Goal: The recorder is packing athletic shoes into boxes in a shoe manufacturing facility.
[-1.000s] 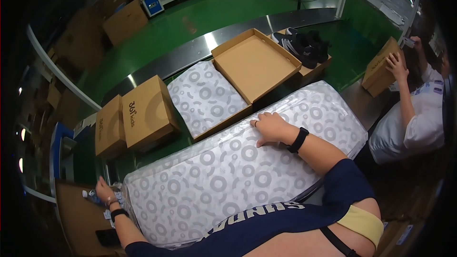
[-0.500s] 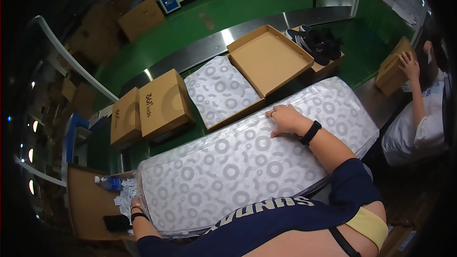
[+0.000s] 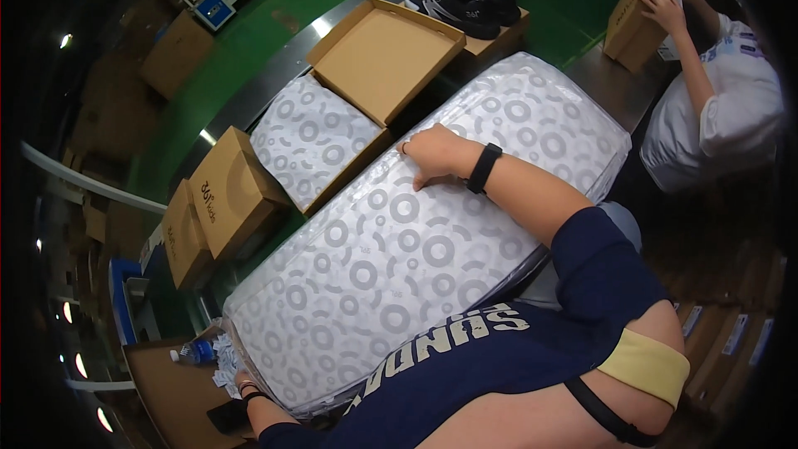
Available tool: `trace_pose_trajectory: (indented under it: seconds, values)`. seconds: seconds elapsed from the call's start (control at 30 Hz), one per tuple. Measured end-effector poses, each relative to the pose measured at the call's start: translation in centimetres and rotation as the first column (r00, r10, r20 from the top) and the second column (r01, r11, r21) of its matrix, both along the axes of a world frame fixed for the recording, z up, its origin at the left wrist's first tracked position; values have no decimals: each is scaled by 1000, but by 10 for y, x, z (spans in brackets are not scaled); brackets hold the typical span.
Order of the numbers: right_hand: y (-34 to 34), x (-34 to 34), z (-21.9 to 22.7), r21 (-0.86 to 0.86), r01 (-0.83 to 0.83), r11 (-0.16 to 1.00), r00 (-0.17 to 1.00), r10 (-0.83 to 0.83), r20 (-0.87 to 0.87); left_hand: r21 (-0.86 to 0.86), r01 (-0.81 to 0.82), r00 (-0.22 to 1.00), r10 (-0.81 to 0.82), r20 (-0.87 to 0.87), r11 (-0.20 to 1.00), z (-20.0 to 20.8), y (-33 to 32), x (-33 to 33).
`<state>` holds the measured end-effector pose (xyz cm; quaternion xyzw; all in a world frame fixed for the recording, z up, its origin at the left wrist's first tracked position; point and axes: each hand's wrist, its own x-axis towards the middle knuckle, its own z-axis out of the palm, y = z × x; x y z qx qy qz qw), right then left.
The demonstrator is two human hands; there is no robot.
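Note:
A large stack of white wrapping paper (image 3: pixel 391 241) with grey ring and arc patterns lies in front of me, in clear plastic. My right hand (image 3: pixel 436 155) rests on its far edge, thumb apart from the fingers and fingertips bent over the edge. At the stack's near left corner is my left hand (image 3: pixel 243 381), beside a heap of small pale paper slips (image 3: pixel 225 364); its fingers are mostly hidden. Beyond the stack stands an open shoe box (image 3: pixel 349 160), its inside covered by the same patterned paper (image 3: pixel 312 129), its brown lid (image 3: pixel 386 58) raised.
Two closed brown shoe boxes (image 3: pixel 230 199) stand left of the open one. Black shoes (image 3: pixel 465 8) sit on a box at the back. A water bottle (image 3: pixel 195 353) lies in a cardboard tray (image 3: pixel 162 382) at left. On the right a co-worker (image 3: pixel 706 100) handles another box (image 3: pixel 632 21).
The whole view has turned and shifted, so the stack lies more slanted. My right hand stays at the stack's far edge, its fingers drawn closer together. My left hand stays at the corner.

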<state>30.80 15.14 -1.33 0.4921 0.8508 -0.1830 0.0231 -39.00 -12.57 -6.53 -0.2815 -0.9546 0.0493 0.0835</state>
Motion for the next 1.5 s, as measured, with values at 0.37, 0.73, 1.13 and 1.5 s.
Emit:
trace_pose_trajectory:
  seconds: [0.37,0.73,1.13,1.5]
  values:
    - [0,13,-3,2,6,1000,1000,-6,6,171,-87,995,79,58,981,8,-20,-33]
    - [57,14,-7,82,134,988,968,-148,202,888,264,375,-888,265,376,123,259,234]
    - [79,-31,1,-73,-190,979,982,190,-1,368,-442,-368,-539,757,818,50,330,370]
    - [172,106,-54,-689,652,-316,-680,-646,-348,102,716,567,-661,491,690,67,306,401]
